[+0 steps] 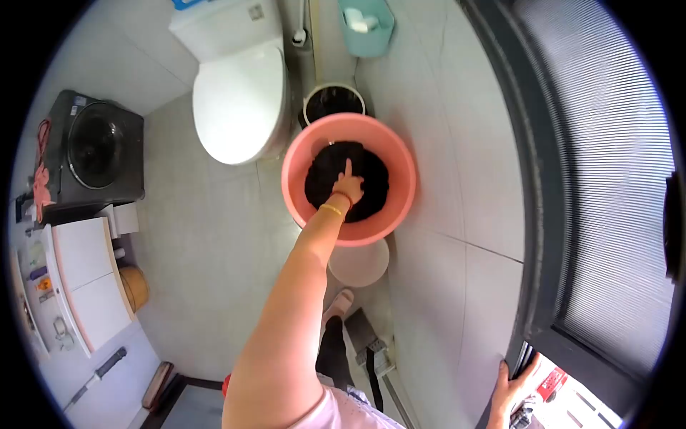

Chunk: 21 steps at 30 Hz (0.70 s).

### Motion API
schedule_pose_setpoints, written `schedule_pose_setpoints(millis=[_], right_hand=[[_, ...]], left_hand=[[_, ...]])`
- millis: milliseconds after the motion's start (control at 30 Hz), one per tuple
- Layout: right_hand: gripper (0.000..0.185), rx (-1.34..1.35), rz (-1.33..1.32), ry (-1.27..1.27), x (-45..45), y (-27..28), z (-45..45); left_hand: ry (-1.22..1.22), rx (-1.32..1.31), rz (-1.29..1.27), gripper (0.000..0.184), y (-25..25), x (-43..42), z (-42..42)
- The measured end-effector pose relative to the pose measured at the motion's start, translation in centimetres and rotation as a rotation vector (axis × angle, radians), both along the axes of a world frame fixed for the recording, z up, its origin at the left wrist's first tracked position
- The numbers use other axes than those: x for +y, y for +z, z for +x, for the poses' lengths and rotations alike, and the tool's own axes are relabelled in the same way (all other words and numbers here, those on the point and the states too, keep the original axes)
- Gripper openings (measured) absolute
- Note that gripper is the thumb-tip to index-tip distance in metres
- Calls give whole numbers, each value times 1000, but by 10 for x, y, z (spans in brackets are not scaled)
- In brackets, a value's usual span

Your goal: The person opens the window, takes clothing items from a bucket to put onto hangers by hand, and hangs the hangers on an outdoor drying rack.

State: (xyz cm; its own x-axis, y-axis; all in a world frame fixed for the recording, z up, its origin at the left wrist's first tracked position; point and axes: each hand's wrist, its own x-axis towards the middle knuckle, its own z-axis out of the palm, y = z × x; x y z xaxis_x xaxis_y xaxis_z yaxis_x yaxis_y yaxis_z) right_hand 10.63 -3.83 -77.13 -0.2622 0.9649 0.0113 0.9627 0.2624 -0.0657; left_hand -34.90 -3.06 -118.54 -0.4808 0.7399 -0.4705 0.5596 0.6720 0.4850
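A pink plastic basin (402, 168) holds a heap of dark cloth (375, 179), likely clothing, whose items I cannot tell apart. My left hand (349, 186) reaches down into the basin and rests on the cloth. Its index finger is stretched out over the fabric, while the other fingers show only in part. A yellow bracelet and a red one circle that wrist. At the lower right, my right hand (509, 393) holds the edge of the dark door frame (539, 314), thumb on one side and fingers on the other.
Behind the basin stands a pale-rimmed bucket (334, 102) with dark contents. A round whitish stool or lid (361, 264) shows below it. A toilet (239, 104) is close on the left; a dark washing machine (93, 150) and white cabinet (93, 279) line the far left. A teal bin (368, 39) stands at the top.
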Motion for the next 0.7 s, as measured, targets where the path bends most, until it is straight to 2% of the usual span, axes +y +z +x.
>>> schedule_pose_setpoints(millis=[33, 100, 200, 267, 333, 433, 500, 533, 600, 700], right_hand=[[77, -146, 45, 52, -2, 6, -7], [78, -96, 30, 2, -4, -2, 3], [79, -94, 0, -25, -6, -9, 26], [80, -60, -38, -89, -7, -9, 22], [81, -115, -24, -16, -6, -9, 29], [81, -182, 29, 37, -2, -5, 13], [81, -269, 51, 35, -2, 3, -3], [80, -201, 39, 31, -1, 3, -5], [79, -98, 60, 57, 2, -1, -2], [80, 97, 4, 60, 5, 1, -7]], left_hand=[[-1, 6, 8, 37, -12, 5, -1], [-4, 16, 38, 36, -37, 20, -3], [55, 29, 108, 29, -112, 30, -9], [374, -99, 176, 25, -82, 33, -14], [635, -268, 294, 22, -63, 31, -27], [844, -844, 577, 20, 7, 17, -55], [767, -982, 758, 15, 89, -1, -72], [702, -1018, 725, 17, 143, -9, -77], [574, -1179, 851, 15, 235, -21, -81], [325, -1340, 1032, 19, 344, -41, -77]])
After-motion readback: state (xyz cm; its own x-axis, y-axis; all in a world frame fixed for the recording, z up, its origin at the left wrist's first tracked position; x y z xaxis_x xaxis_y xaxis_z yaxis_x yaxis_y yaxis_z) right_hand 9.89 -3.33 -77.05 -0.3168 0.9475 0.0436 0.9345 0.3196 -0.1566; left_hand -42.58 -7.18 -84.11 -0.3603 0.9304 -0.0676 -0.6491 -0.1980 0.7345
